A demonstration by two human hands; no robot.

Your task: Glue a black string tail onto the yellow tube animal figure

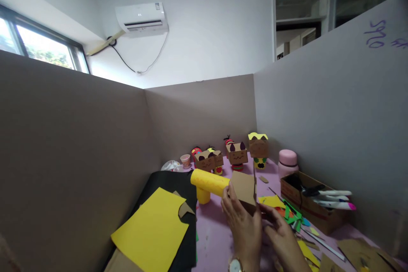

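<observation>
Cardboard box (pixel 242 186): in front of you, above the purple tabletop (pixel 213 233), between your two hands. Your left hand (pixel 242 216) grasps it from the near left side, fingers spread along its lower edge (a watch (pixel 236 265) sits on that wrist). Your right hand (pixel 282 231) is at the box's lower right edge, fingers bent; you have fingertips close against the cardboard there, but whether they pinch it I cannot tell.

Yellow tube (pixel 208 181): lies level just left of the box, its near end by your left fingers. A short yellow cylinder (pixel 203 196) stands under its far end.

To your left, a yellow sheet (pixel 153 233) lies over a black sheet (pixel 188 242). To your right, paper scraps (pixel 291 214) lie near a carton (pixel 314 212) holding markers (pixel 334 205). Behind, box-headed figures (pixel 236 154) stand along the partition, with a pink bottle (pixel 287 163) farther right.
</observation>
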